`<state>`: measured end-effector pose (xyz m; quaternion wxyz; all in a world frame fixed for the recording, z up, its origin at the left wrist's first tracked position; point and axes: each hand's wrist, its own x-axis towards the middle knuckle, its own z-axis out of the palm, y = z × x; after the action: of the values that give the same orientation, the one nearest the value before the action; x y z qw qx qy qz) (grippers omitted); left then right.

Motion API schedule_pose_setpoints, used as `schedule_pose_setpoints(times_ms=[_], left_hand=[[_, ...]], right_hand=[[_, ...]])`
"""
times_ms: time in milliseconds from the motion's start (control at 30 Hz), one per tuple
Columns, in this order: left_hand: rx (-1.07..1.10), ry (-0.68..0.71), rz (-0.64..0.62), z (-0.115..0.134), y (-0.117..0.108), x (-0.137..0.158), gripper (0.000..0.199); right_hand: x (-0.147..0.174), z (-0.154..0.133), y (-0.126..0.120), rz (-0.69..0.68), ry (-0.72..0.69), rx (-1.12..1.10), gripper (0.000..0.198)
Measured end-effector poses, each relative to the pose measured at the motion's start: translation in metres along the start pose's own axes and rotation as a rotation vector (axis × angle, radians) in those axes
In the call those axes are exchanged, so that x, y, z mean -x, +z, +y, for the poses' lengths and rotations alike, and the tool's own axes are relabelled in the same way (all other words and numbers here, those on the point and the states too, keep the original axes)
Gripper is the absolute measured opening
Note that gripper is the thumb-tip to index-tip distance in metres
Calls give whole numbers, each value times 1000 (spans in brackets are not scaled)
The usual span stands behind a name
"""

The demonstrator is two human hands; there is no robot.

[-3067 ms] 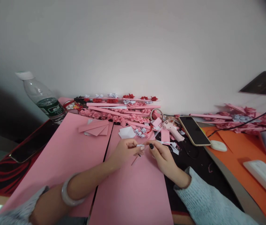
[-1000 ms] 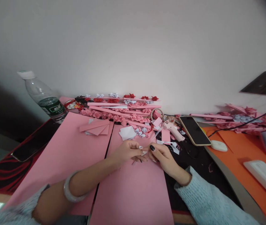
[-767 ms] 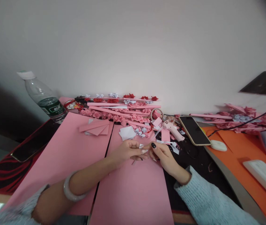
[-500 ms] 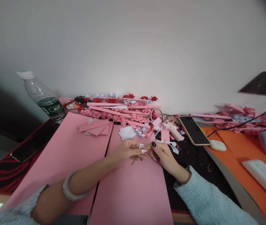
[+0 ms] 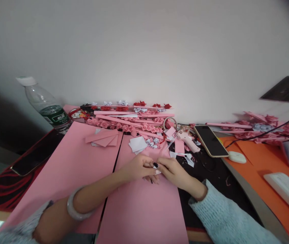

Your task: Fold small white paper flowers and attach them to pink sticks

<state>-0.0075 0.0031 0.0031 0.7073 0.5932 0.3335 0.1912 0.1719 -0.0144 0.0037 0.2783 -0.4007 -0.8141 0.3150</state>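
Note:
My left hand (image 5: 139,167) and my right hand (image 5: 172,171) meet over the pink sheet (image 5: 144,210), fingertips pressed together. Between them is a small piece of white paper (image 5: 157,169), mostly covered by the fingers and thumbs. Both hands are closed on it. Just beyond lie white paper squares (image 5: 137,144) and some small folded white and pink paper flowers (image 5: 154,143). To the left, a fan of pink paper strips (image 5: 103,138) rests on another pink sheet (image 5: 78,162).
Paper flowers on pink stems (image 5: 131,118) line the wall. A pink glue gun (image 5: 187,140), a tape roll (image 5: 170,123) and a phone (image 5: 211,140) stand right of them. A water bottle (image 5: 50,108) is at left; orange sheets (image 5: 256,159) lie at right.
My right hand has moved a little left and closed in against my left hand, its thumb now over the white paper. The things on the table have stayed in place.

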Motion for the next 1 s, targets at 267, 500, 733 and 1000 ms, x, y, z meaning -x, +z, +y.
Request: schedule_pose_setpoints(times_ms=[267,500,733,1000], left_hand=[[-10,21,-55,2,-2,0,23],[-68,71,18,5,2,4,26],[-346,251,261,1,4,5,28],[-568,414,171,-4,7,5,14]], right_hand=[[2,-4,0,30,-48,122,28],[3,-1,-2,189,36,124,19],[7,-4,-3,188,-35,172,17],[9,-8,2,42,-2,152,22]])
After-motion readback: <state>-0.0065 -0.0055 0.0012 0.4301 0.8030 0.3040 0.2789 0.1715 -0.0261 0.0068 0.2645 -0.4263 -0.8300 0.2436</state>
